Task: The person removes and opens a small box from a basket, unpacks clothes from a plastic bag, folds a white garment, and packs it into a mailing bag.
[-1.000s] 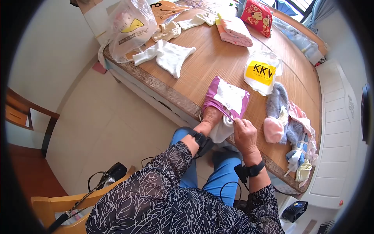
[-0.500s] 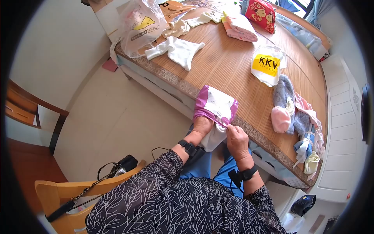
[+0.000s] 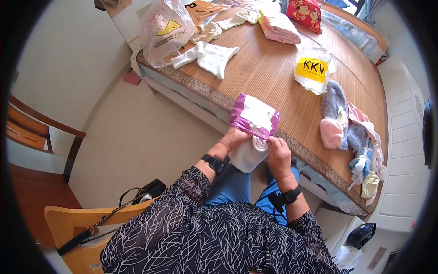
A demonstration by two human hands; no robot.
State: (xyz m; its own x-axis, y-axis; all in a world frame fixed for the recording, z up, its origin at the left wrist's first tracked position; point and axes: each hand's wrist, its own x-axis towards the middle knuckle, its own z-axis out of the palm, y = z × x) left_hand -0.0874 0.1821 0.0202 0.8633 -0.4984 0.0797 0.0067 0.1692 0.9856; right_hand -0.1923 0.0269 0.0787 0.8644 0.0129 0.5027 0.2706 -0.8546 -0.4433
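Note:
A purple plastic mailing bag (image 3: 236,119) with a large white label rests at the bed's near edge, its opening toward me. Out of that opening sticks a rolled white cloth (image 3: 246,157), above my knees. My left hand (image 3: 235,138) is closed on the left side of the bag's mouth, its fingertips partly hidden by the plastic. At the right corner of the mouth, my right hand (image 3: 279,154) pinches the purple edge, close beside the white roll. How much of the cloth lies inside the bag is hidden.
On the wooden-slat mat (image 3: 269,68) lie a white garment (image 3: 212,57), a KKV bag (image 3: 312,68), a folded pink cloth (image 3: 280,27) and grey fuzzy clothing (image 3: 334,102). A clear plastic bag (image 3: 166,34) stands at the far left corner. Beside me is a wooden chair (image 3: 59,223).
More of the white roll shows below the bag's mouth. Both hands have shifted slightly upward in view and keep hold of the bag's edge. The camera view has tilted a little.

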